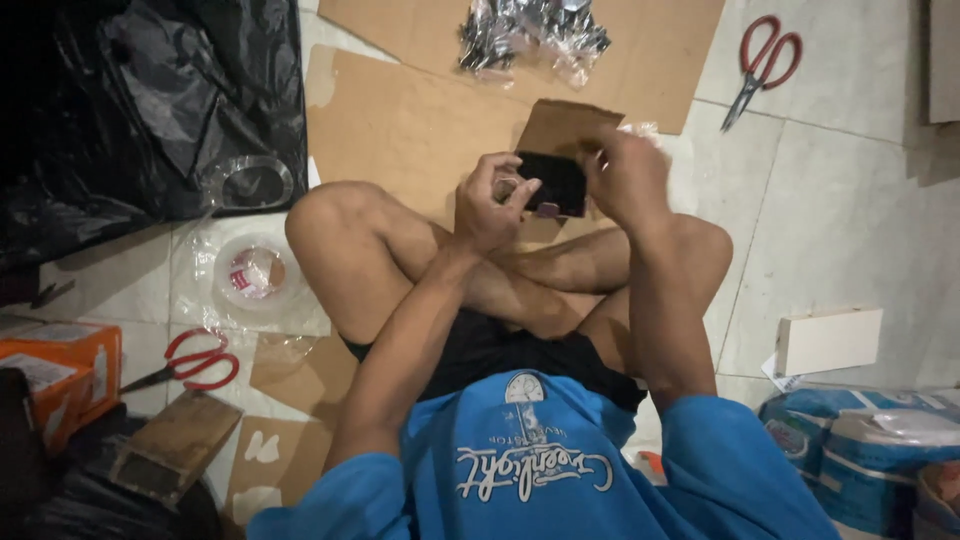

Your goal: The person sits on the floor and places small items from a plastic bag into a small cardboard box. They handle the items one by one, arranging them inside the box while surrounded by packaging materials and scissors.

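Observation:
I sit cross-legged on the floor. My left hand [490,205] and my right hand [625,175] both hold a small flat black object [555,180] above my knees. The left fingers grip its left edge; the right hand closes over its upper right corner. Behind it a small brown cardboard box flap [565,125] stands open on a cardboard sheet [400,120]. A heap of small items in clear plastic bags [530,35] lies farther away on the cardboard.
Red-handled scissors [765,60] lie on the tiles at upper right, another red pair [195,362] at lower left. A clear tape roll [255,272], a black plastic bag [150,100], orange boxes [60,370], a white box [828,340] and blue wrapped packs [860,440] surround me.

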